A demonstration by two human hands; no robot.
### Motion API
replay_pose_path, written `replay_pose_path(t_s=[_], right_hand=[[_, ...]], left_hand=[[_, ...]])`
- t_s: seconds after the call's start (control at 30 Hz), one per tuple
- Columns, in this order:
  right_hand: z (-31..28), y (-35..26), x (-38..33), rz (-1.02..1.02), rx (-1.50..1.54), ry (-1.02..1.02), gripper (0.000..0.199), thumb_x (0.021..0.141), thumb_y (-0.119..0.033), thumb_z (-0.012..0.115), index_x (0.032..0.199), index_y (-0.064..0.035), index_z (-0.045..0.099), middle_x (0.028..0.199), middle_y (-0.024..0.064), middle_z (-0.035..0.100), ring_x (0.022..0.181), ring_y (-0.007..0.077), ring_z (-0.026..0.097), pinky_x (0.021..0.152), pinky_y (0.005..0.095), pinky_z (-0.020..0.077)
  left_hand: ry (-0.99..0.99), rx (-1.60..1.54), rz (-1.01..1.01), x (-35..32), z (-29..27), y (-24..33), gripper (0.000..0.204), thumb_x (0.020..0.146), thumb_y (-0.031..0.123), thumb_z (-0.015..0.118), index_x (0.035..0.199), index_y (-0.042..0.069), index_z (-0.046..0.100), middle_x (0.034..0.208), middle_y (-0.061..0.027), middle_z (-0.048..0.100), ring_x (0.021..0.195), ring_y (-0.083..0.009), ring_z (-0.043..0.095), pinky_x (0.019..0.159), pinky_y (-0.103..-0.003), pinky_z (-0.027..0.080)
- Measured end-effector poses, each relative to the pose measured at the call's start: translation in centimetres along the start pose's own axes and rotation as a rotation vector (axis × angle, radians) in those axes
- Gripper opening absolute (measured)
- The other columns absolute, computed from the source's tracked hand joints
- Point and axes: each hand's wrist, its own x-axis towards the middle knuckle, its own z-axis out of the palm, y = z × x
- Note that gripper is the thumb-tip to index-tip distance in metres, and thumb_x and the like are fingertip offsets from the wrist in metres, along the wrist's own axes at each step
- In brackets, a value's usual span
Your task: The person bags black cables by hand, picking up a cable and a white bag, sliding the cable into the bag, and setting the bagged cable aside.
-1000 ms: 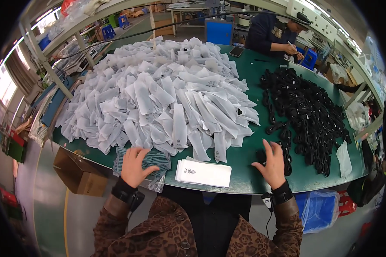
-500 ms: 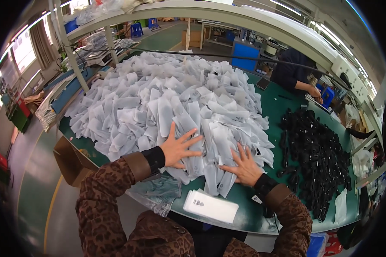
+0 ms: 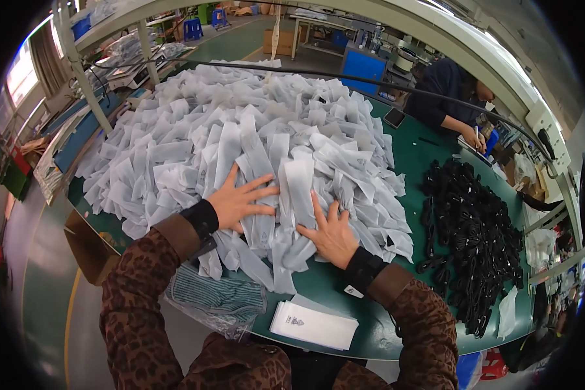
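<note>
A big heap of slim, translucent white pouches (image 3: 175, 146) covers much of the green table (image 3: 380, 318). On its near slope rests my left hand (image 3: 239, 201), palm down with the fingers spread. My right hand (image 3: 333, 239) also lies on the near pouches, a little to the right, its fingers apart. Between the two hands one longer pouch (image 3: 298, 192) stands partly upright against the heap. Neither hand is closed around anything. Just in front of them, close to the table edge, is a neat stack of white printed pouches (image 3: 313, 324).
Black coiled cables (image 3: 474, 237) form a pile on the right. A clear plastic bag (image 3: 216, 298) hangs over the near left edge, beside an open cardboard box (image 3: 90, 248). Across the table a person (image 3: 439, 97) writes near a phone (image 3: 394, 117). A shelf beam (image 3: 494, 71) crosses overhead.
Both hands have shifted left across the heap, the right one also farther in. Pouches between them have been pushed together and raised. The view has shifted a little too.
</note>
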Motion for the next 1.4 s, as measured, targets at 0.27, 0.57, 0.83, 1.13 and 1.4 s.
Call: replay_pose_path(t_s=[0.27,0.57,0.83,1.13,1.4], right_hand=[[0.7,-2.2,1.5,0.145,-0.144,0.028,0.041,0.092,-0.031,0.052,0.13,-0.0453,0.058,0.157,0.03,0.018,0.114,0.0508,0.047,0.081,0.0615,0.0444],[2.6,-2.1,2.5,0.206,-0.123,0.115,0.04,0.096,-0.033,0.048,0.132,-0.0459,0.055,0.156,0.0292,0.02,0.112,0.0479,0.047,0.075,0.0614,0.0447],[1.1,-4.5,1.5,0.419,0.044,0.039,0.041,0.095,-0.029,0.049,0.134,-0.0389,0.055,0.156,0.0288,0.021,0.112,0.0491,0.047,0.077,0.0675,0.0415],[2.0,-3.7,2.4,0.534,0.204,0.018,0.038,0.095,-0.027,0.049,0.131,-0.0346,0.06,0.157,0.0283,0.02,0.112,0.0524,0.047,0.084,0.0762,0.0355],[-4.8,-5.7,-4.1,0.138,0.165,0.123,0.043,0.09,-0.028,0.058,0.133,-0.0288,0.057,0.154,0.0236,0.029,0.126,0.0484,0.045,0.092,0.0626,0.0411]], left_hand=[[-0.006,0.092,0.002,0.0,0.9,-2.4,0.092,0.051,0.043,0.09,0.134,0.031,0.051,0.161,0.0003,0.022,0.152,-0.0231,0.011,0.108,-0.076,0.017],[0.116,0.112,-0.094,-2.4,-3.0,2.0,0.079,0.062,0.016,0.083,0.134,0.016,0.052,0.151,-0.0154,0.037,0.145,-0.0356,0.027,0.111,-0.064,0.025],[0.292,-0.404,-0.321,-13.6,0.9,17.9,0.05,0.073,0.016,0.071,0.122,0.007,0.062,0.126,-0.0164,0.053,0.118,-0.038,0.048,0.1,-0.049,0.036],[0.142,-0.53,-0.272,-10.1,1.7,19.3,0.046,0.079,0.027,0.068,0.122,0.011,0.062,0.139,-0.014,0.048,0.127,-0.0362,0.043,0.105,-0.052,0.027],[0.306,-0.611,-0.31,-11.1,1.7,18.0,0.032,0.084,0.016,0.068,0.113,0.004,0.063,0.117,-0.0152,0.061,0.111,-0.036,0.055,0.094,-0.043,0.043]])
